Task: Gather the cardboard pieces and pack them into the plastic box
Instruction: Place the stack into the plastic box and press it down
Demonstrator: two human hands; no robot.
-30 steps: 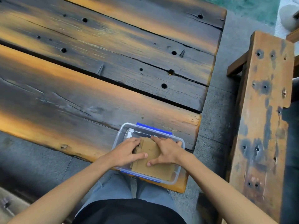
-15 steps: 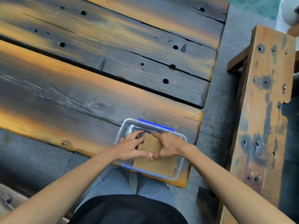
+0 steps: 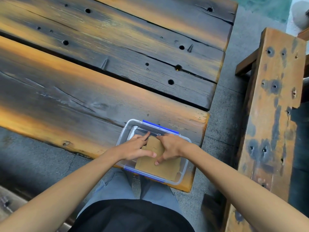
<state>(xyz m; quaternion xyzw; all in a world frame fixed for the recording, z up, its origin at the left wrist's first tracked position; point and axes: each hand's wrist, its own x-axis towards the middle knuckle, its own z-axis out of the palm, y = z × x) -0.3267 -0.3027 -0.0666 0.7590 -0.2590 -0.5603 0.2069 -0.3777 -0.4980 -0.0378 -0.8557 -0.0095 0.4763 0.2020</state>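
Observation:
A clear plastic box (image 3: 185,171) with blue clips stands at the near right corner of the wooden table. Brown cardboard pieces (image 3: 163,168) lie stacked inside it. My left hand (image 3: 136,147) reaches into the box from the left, fingers spread over the left part of the stack, thumb lying across it. My right hand (image 3: 168,148) comes in from the right and presses its fingers on the top piece, thumb pointing down onto the cardboard. The far part of the stack is hidden under both hands.
The table (image 3: 83,84) is made of thick dark planks with holes and gaps. A wooden bench (image 3: 274,114) runs along the right side, with grey floor between. My legs are under the table's near edge.
Both hands have shifted slightly toward the far end of the box while staying on the cardboard. The camera tilted a little; the box stays put.

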